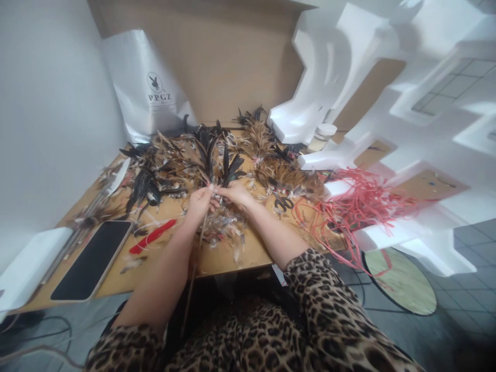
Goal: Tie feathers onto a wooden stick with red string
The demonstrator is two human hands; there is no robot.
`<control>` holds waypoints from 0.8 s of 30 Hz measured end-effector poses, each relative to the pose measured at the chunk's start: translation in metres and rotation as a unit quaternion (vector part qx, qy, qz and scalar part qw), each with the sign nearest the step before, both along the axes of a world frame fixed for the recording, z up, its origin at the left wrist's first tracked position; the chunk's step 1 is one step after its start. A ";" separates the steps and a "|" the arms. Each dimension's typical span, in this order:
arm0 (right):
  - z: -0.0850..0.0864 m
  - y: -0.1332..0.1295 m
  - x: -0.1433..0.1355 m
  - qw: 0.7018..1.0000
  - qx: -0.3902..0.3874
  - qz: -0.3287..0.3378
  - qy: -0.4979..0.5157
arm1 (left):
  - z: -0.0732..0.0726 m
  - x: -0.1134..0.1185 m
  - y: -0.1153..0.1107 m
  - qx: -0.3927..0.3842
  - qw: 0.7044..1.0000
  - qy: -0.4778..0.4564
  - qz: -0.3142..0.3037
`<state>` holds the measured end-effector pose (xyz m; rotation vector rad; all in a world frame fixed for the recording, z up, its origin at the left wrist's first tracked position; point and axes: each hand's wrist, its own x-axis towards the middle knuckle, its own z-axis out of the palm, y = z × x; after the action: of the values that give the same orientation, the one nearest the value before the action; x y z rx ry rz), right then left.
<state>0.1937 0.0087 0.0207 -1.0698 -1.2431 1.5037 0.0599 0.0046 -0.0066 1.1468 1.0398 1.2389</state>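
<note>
My left hand (200, 203) is closed around the upper end of a thin brown stick (198, 248), which slants down past the table edge towards my lap. Long black and brown feathers (206, 155) fan up from the stick's top, with a bit of pink at their base. My right hand (234, 193) is closed too, its thumb and fingers pinching at that base close to my left fingertips. Another tuft of black feathers (231, 169) rises just behind my right hand; whether my fingers grip it is hidden. Loose fluffy feathers (222, 227) lie beneath both hands.
Feather piles (166, 150) cover the table's back. Black scissors (284, 202) and tangled pink strips (364, 201) lie right, near white foam pieces (411, 240) and a jar (322, 135). On the left are a phone (93, 261), a red strip (153, 236) and a silver bag (145, 88).
</note>
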 end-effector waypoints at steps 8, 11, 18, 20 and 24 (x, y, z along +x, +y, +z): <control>0.009 0.005 0.012 0.991 -0.075 0.092 0.055 | 0.008 -0.001 -0.003 -0.023 0.999 -0.036 0.022; 0.011 0.007 0.015 0.990 -0.099 0.060 0.081 | 0.011 0.000 -0.006 -0.029 0.999 -0.045 0.004; 0.002 0.014 0.013 0.993 -0.080 -0.040 0.071 | 0.015 -0.001 -0.007 -0.047 0.996 -0.078 -0.020; 0.002 0.014 0.012 0.993 -0.078 -0.059 0.067 | 0.015 -0.001 -0.007 -0.053 0.995 -0.081 -0.024; 0.003 0.013 0.011 0.993 -0.073 -0.035 0.083 | 0.015 0.001 -0.008 -0.050 0.997 -0.061 -0.026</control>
<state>0.2044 0.0213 0.0239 -1.0489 -0.9827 1.6138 0.0605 -0.0034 0.0086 1.0023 0.9635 1.1888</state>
